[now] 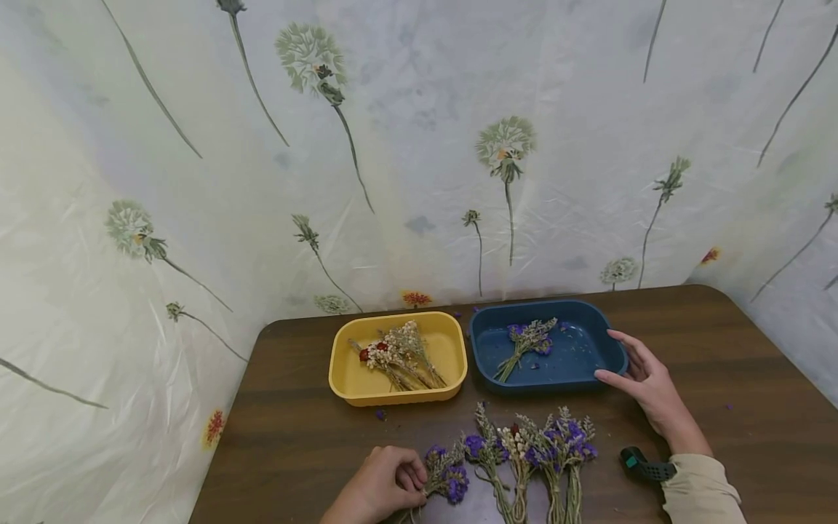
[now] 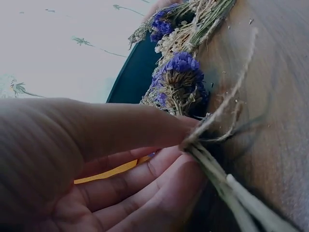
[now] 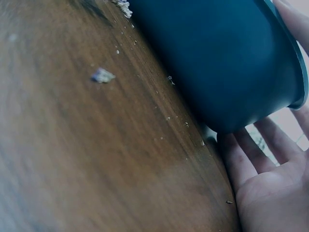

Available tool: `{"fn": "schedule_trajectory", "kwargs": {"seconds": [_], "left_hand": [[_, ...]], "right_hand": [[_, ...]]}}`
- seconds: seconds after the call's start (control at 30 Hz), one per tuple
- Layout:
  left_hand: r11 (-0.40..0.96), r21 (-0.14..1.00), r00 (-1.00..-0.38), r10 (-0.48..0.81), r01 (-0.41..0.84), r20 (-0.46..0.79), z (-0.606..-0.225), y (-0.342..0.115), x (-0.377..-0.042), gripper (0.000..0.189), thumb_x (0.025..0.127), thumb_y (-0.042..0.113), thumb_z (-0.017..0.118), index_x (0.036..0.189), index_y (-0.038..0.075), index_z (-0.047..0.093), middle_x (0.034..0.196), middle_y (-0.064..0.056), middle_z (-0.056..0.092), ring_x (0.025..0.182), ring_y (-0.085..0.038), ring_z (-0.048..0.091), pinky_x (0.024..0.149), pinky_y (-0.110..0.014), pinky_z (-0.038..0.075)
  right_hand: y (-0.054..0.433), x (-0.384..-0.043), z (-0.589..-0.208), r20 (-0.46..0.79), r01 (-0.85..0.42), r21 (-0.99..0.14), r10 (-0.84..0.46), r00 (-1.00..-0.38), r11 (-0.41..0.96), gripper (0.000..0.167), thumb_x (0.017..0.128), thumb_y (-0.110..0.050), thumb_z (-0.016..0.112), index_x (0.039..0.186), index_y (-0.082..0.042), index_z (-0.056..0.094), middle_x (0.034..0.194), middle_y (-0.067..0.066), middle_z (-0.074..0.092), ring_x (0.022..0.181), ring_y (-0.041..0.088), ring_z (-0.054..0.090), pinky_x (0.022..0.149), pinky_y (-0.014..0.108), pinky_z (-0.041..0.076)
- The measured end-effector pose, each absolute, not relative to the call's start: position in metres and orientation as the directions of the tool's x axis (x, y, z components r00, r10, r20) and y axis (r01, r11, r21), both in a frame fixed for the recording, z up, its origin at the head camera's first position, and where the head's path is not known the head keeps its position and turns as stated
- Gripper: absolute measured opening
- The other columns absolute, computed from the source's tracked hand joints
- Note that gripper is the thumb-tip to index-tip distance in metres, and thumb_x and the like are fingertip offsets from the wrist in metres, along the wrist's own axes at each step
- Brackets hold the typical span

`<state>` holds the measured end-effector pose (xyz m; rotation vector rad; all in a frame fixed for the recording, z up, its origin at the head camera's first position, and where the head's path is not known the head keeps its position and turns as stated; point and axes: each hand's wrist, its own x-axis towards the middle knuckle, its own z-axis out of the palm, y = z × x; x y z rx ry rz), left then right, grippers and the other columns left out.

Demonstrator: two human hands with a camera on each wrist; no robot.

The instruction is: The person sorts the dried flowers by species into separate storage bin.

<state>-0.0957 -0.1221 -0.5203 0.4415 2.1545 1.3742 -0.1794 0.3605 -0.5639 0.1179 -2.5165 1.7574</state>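
Observation:
My left hand (image 1: 388, 482) pinches the tied stems of a small dried-flower bunch (image 1: 452, 482) with purple blooms, at the table's front. In the left wrist view, thumb and fingers meet at the twine (image 2: 227, 104), whose loose end sticks up. My right hand (image 1: 651, 393) holds the right end of the blue tray (image 1: 592, 367), thumb at the front corner and fingers along the outer wall (image 3: 231, 63). Inside that tray lies one purple bunch (image 1: 527, 346). Beside my left hand lie several tied bunches (image 1: 520, 466), purple and cream, stems toward me.
A yellow tray (image 1: 347, 393) left of the blue one holds cream and dark red dried flowers (image 1: 399, 353). A black wristband (image 1: 648, 467) lies by my right sleeve (image 1: 700, 487). Petal bits (image 3: 102, 75) dot the brown table (image 1: 281, 437). A flower-printed curtain (image 1: 419, 145) hangs behind.

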Motion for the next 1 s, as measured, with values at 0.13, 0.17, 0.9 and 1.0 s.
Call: {"fn": "schedule_trajectory", "kwargs": {"seconds": [0.13,0.17,0.9,1.0], "left_hand": [[0.433,0.901,-0.797,0.532,-0.035,-0.287,-0.520,-0.122,-0.095,0.011,0.083,-0.001,0.081,0.090,0.004,0.073,0.080,0.000,0.073,0.067,-0.004,0.066,0.065,-0.019,0.056],[0.434,0.900,-0.796,0.533,-0.036,-0.289,-0.519,-0.122,-0.095,0.011,0.084,-0.001,0.081,0.090,0.004,0.073,0.081,0.000,0.073,0.067,-0.004,0.066,0.065,-0.019,0.056],[0.399,0.915,-0.830,0.530,0.066,-0.172,-0.511,-0.126,-0.095,0.012,0.084,0.001,0.081,0.089,0.005,0.071,0.081,-0.005,0.076,0.066,-0.001,0.068,0.066,-0.018,0.056],[0.395,0.915,-0.834,0.530,0.080,-0.155,-0.509,-0.126,-0.095,0.012,0.084,0.001,0.081,0.089,0.006,0.071,0.081,-0.006,0.077,0.066,-0.001,0.068,0.066,-0.018,0.056]], "right_hand": [[0.361,-0.180,-0.564,0.102,-0.104,-0.932,-0.023,-0.995,0.348,0.075,0.102,-0.015,0.066,0.165,-0.025,0.026,0.175,-0.003,0.016,0.160,0.014,0.018,0.101,-0.003,0.029],[0.361,-0.180,-0.565,0.103,-0.104,-0.931,-0.023,-0.994,0.349,0.075,0.102,-0.015,0.066,0.165,-0.025,0.026,0.175,-0.003,0.016,0.160,0.013,0.019,0.101,-0.003,0.030],[0.362,-0.180,-0.565,0.090,-0.093,-0.933,-0.026,-0.996,0.348,0.075,0.102,-0.017,0.066,0.165,-0.027,0.026,0.175,-0.002,0.014,0.162,0.024,0.014,0.101,-0.003,0.030],[0.362,-0.182,-0.564,0.078,-0.080,-0.931,-0.020,-0.997,0.355,0.075,0.102,-0.017,0.066,0.165,-0.027,0.026,0.175,-0.003,0.015,0.162,0.023,0.016,0.100,-0.002,0.031]]}}
